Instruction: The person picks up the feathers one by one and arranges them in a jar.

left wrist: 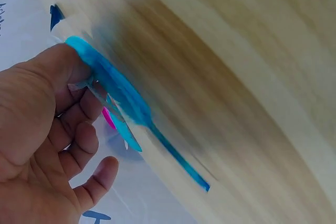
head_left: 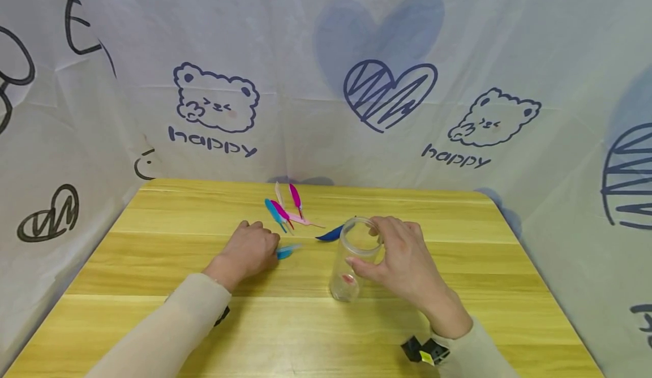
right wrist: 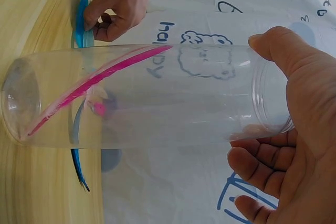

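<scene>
My left hand (head_left: 248,252) pinches a bright blue feather (left wrist: 123,90) by its vane between thumb and forefinger, low over the table, its shaft pointing away from the thumb. My right hand (head_left: 410,262) grips a clear plastic jar (head_left: 340,265) round its open rim, thumb on one side and fingers on the other. The jar stands tilted on the table. Inside it leans a magenta feather (right wrist: 105,73), which shows in the head view only as a small reddish patch. A dark blue feather (head_left: 330,235) lies behind the jar, partly hidden by it.
Beyond my left hand lies a loose group of feathers: a blue feather (head_left: 272,210), a magenta feather (head_left: 295,194), a pale feather (head_left: 278,193) and other pink ones. The wooden table (head_left: 305,338) ends at a printed white cloth (head_left: 305,129) behind and at the sides.
</scene>
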`<state>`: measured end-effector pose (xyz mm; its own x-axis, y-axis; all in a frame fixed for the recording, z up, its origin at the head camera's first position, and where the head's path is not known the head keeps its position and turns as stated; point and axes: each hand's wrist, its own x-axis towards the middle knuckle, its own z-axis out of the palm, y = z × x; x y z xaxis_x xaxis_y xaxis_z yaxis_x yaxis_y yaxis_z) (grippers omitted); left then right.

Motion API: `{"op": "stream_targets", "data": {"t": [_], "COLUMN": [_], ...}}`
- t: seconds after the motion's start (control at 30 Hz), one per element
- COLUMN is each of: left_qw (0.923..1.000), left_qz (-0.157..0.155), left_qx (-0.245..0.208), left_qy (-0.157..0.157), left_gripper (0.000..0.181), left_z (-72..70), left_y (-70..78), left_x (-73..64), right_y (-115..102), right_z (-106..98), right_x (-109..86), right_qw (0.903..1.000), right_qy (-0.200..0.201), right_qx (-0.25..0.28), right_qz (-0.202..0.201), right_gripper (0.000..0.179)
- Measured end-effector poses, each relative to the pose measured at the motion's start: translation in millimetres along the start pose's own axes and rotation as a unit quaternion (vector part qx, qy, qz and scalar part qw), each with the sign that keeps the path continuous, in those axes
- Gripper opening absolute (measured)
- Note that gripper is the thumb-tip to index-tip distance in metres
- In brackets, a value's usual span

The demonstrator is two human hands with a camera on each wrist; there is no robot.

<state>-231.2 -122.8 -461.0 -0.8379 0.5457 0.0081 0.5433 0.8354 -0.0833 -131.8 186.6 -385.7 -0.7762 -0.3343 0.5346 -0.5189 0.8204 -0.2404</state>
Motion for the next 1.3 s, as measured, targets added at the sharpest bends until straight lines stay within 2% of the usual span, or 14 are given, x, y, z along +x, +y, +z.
{"op": "stream_targets", "data": {"t": [0.13,0.6,0.73,0.93,1.1,1.3], "left_qw": [0.9999,0.9984,0.9962,0.9897,0.9851,0.9801], "left_qz": [0.003,0.012,0.012,0.016,0.023,0.025], "left_qx": [0.008,0.019,0.023,0.03,0.038,0.026], "left_qy": [0.013,0.052,0.083,0.139,0.166,0.195], "left_gripper": [0.02,0.01,0.004,0.017,0.023,0.022], "left_z": [-1.1,-0.7,-0.8,1.9,2.2,-2.6], "left_y": [-0.3,0.7,1.6,1.7,1.0,0.1], "left_x": [-1.1,-2.2,-1.9,0.1,1.3,2.6], "right_y": [0.2,-0.3,-0.7,-0.9,-1.5,-1.9], "right_z": [0.7,1.4,1.4,1.4,0.7,-0.1], "right_x": [0.1,0.5,0.4,-0.1,0.1,-0.1], "right_qw": [1.0,1.0,1.0,1.0,0.9999,0.9998], "right_qy": [0.002,0.0,-0.001,-0.001,-0.008,-0.011], "right_qx": [-0.002,-0.003,-0.001,-0.002,-0.002,0.0], "right_qz": [0.0,0.002,0.005,0.006,0.014,0.016], "right_gripper": [0.064,0.064,0.064,0.064,0.063,0.063]}}
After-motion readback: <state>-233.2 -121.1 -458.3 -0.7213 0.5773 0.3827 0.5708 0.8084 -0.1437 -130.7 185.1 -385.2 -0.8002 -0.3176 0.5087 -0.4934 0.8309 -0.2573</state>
